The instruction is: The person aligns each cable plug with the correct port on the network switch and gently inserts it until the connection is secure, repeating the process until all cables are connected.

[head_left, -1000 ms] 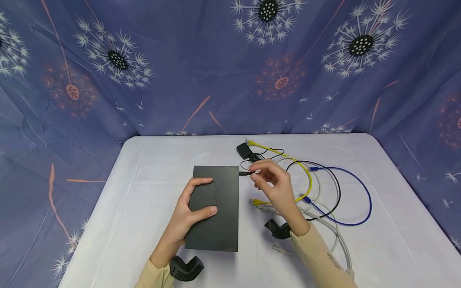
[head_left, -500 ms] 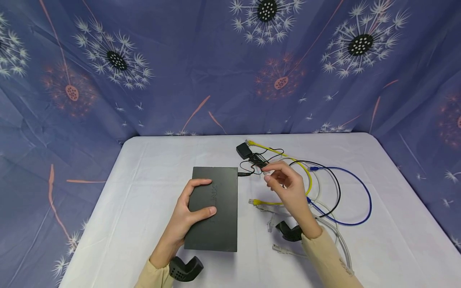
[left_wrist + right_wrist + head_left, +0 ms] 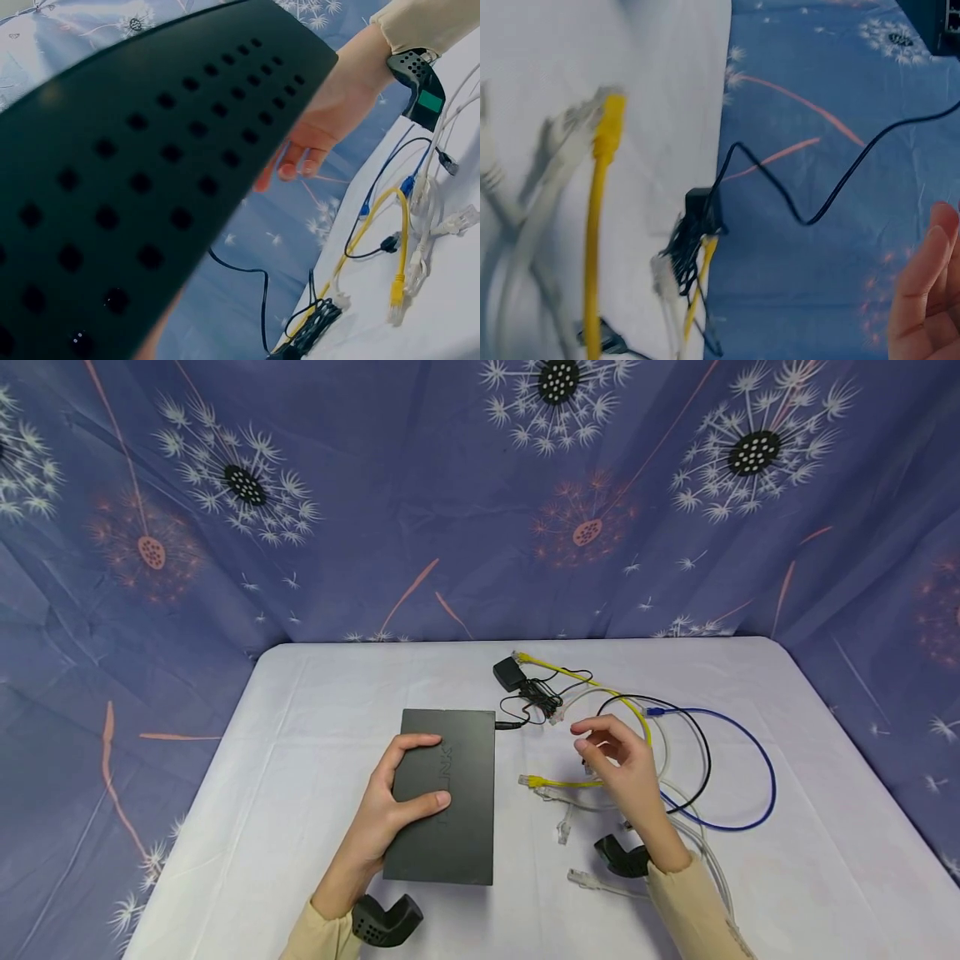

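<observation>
My left hand (image 3: 378, 814) grips a flat black network switch (image 3: 468, 802) by its left side, thumb and a finger over the embossed top. Rows of vent holes fill the switch's side (image 3: 165, 150) in the left wrist view. A thin black power plug (image 3: 508, 725) sits at the upper right side of the switch, its cord running to a bundled black power adapter (image 3: 509, 673). To the right, above the network cables, is my right hand (image 3: 630, 768), fingers loosely bent and holding nothing. In the right wrist view, only a corner of the switch (image 3: 934, 26) shows.
Looped network cables lie right of the switch: a yellow cable (image 3: 647, 735), a blue cable (image 3: 772, 777), a black cable (image 3: 707, 760) and several grey ones. A grey connector (image 3: 583, 878) lies near the front. A patterned blue curtain (image 3: 420, 485) hangs behind the white table (image 3: 315, 710).
My right hand has moved away from the power plug, rightward and toward me, over the cables. The left hand and the switch have stayed nearly in place.
</observation>
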Demonstrator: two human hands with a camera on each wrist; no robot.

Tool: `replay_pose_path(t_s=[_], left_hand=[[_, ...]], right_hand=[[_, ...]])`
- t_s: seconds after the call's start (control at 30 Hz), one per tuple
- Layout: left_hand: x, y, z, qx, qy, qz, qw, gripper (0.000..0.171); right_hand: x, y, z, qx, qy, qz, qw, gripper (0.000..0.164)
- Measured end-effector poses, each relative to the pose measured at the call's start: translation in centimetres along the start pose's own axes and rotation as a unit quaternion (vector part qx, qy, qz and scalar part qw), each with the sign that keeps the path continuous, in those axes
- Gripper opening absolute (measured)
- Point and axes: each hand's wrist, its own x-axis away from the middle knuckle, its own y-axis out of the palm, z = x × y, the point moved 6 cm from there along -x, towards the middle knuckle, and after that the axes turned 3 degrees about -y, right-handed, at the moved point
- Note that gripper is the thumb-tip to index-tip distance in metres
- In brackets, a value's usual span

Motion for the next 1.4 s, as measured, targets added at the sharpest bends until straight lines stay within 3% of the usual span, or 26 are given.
replay_pose_path(t_s=[0.27,0.83,0.93,1.2,1.4], left_hand=[[0.0,-0.1,-0.1,-0.004,0.001,0.004,1.0000,0.061],[0.1,0.0,-0.4,0.002,-0.005,-0.002,1.0000,0.061],[0.1,-0.1,-0.5,0.002,-0.008,-0.003,1.0000,0.061],[0.2,-0.2,-0.7,0.003,-0.009,0.000,1.0000,0.061],[0.3,-0.2,-0.7,0.005,-0.009,0.002,0.9999,0.060]], right_hand=[[0.3,-0.5,-0.5,0.037,0.029,0.000,0.999,0.015],[1.0,-1.1,2.6,0.100,0.083,-0.038,0.991,0.019],[1.2,-1.3,3.3,0.112,0.085,-0.041,0.989,0.021],[2.0,-2.4,8.1,0.139,0.106,-0.056,0.983,0.025],[2.0,-2.3,8.2,0.144,0.123,-0.071,0.979,0.026]])
